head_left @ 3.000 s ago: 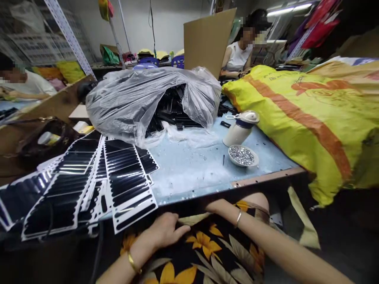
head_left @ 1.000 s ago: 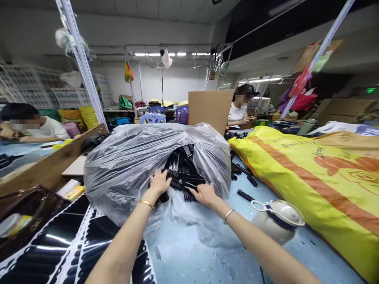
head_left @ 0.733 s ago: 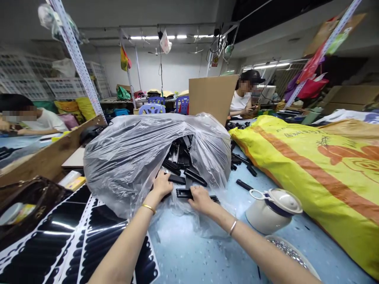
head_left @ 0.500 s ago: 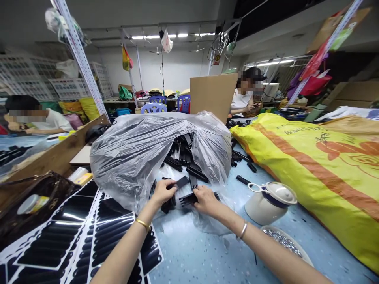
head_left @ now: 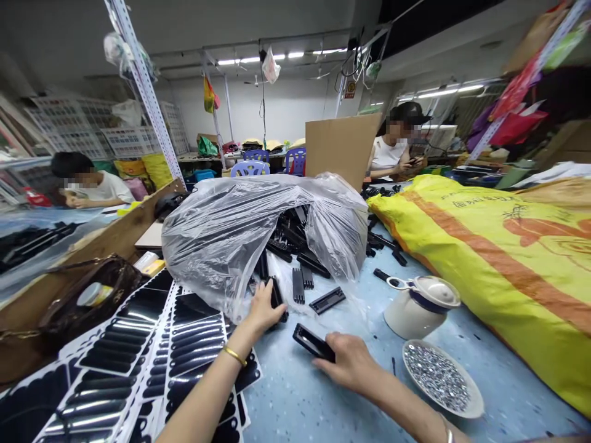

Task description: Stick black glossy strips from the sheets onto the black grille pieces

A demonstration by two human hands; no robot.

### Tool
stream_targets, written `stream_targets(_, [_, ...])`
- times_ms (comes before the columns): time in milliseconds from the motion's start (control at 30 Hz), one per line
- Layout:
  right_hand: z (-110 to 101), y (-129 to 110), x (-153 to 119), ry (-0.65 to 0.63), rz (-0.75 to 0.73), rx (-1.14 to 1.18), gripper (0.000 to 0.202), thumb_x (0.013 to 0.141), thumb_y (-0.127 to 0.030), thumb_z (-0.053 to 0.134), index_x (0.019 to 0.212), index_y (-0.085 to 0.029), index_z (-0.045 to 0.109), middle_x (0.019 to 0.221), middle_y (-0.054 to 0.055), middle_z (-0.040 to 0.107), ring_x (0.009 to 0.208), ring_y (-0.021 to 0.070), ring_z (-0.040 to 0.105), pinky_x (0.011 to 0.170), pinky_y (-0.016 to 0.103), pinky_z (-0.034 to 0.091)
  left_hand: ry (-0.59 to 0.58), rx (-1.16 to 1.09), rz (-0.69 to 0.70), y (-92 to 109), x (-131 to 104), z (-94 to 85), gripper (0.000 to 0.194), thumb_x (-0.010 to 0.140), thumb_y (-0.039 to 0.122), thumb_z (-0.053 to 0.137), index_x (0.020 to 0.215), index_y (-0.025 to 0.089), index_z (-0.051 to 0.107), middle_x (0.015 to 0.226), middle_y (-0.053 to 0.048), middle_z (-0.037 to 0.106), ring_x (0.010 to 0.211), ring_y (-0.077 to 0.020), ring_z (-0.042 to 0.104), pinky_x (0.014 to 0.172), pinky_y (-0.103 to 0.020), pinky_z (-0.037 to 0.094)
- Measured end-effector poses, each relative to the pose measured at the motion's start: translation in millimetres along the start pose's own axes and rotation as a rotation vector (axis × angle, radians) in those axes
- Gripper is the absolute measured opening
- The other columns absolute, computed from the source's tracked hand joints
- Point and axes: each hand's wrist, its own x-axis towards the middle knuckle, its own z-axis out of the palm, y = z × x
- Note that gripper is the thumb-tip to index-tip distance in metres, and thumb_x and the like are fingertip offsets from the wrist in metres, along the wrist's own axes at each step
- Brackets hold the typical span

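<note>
Since the previous frame the right hand [head_left: 353, 362] has drawn back from the plastic bag [head_left: 217, 227], its fingers closed round a black piece [head_left: 314, 342] above the bench [head_left: 295, 400]; the left hand [head_left: 264, 307] has fingers part-spread on dark pieces [head_left: 278, 300] at the bag's opening; loose pieces [head_left: 327, 300] lie between.

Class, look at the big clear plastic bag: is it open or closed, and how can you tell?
Open: the plastic bag has a gap at its front, and black plastic pieces show through it.
</note>
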Motion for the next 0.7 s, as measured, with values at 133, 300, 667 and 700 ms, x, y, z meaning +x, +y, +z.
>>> stream_targets(133, [17.8, 6.6, -11.9, 0.023, 0.075, -0.027, 0.027, 0.085, -0.043, 0.063, 0.088, -0.017, 0.069, 0.095, 0.016, 0.074, 0.091, 0.0333, 0.07, 0.074, 0.035, 0.043, -0.022, 0.076, 0.04, 15.5, -40.2, 27.5, 0.078, 0.072, 0.004, 0.063, 0.148, 0.006, 0.046, 0.152, -0.027, 0.046, 0.139, -0.0374, 0.048, 0.116, -0.046, 0.04])
stream_targets(300, [39.1, 32.3, -13.8, 0.148, 0.129, 0.041, 0.022, 0.078, -0.045, 0.065, 0.081, -0.023, 0.066, 0.089, 0.013, 0.074, 0.089, 0.0371, 0.07, 0.076, 0.04, 0.046, -0.102, 0.175, 0.253, -3.3, -91.2, 74.0, 0.087, 0.063, 0.003, 0.062, 0.149, 0.017, 0.05, 0.155, -0.02, 0.046, 0.144, -0.0385, 0.041, 0.119, -0.052, 0.036])
stream_targets(667, [26.5, 43.8, -26.1, 0.105, 0.16, 0.05, 0.018, 0.08, -0.039, 0.063, 0.079, -0.021, 0.065, 0.09, 0.013, 0.074, 0.087, 0.0335, 0.07, 0.071, 0.035, 0.043, -0.041, 0.308, 0.082, -8.3, -131.1, 20.0, 0.051, 0.076, 0.026, 0.065, 0.126, 0.018, 0.069, 0.112, -0.017, 0.077, 0.106, -0.0375, 0.071, 0.096, -0.051, 0.054])
stream_targets(700, [23.8, 40.6, -28.8, 0.087, 0.185, 0.029, 0.018, 0.081, -0.038, 0.064, 0.081, -0.02, 0.066, 0.091, 0.013, 0.074, 0.087, 0.0331, 0.07, 0.07, 0.034, 0.042, -0.064, 0.325, 0.065, -3.0, -133.8, 10.3, 0.043, 0.077, 0.026, 0.064, 0.118, 0.019, 0.072, 0.106, -0.015, 0.078, 0.103, -0.0358, 0.072, 0.094, -0.049, 0.054])
